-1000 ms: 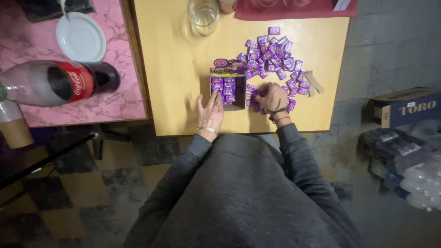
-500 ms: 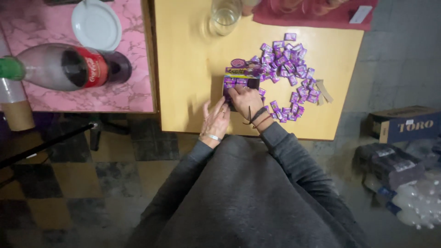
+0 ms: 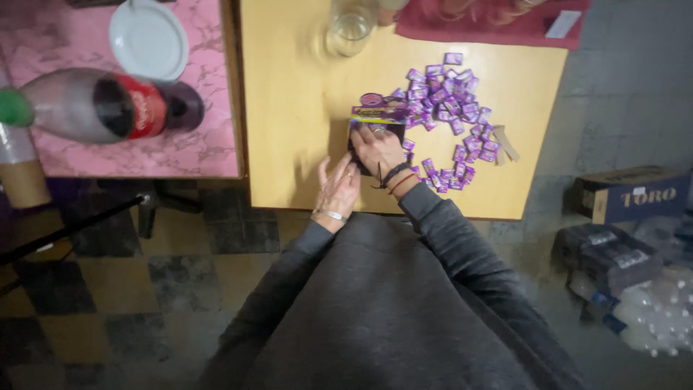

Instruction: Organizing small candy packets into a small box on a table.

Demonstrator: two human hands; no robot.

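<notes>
Both forearms, in grey sleeves, reach forward from the body and converge in front of the chest. The right hand lies palm down, fingers spread and pressed flat, with dark bands around its wrist. The left hand sits just behind and to its left, open, fingers together and pointing forward, edge turned down, a silver bracelet at its wrist.

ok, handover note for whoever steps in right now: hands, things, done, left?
Right hand: flat on top of the small dark display box, fingers inside it.
Left hand: open, against the box's near side, holding nothing.
Pile of small purple wrapped sweets: loose on the yellow wooden table, right of the box.
Done: how full the box is cannot be seen under the hand.
Left: most of the pile lies outside the box.
</notes>
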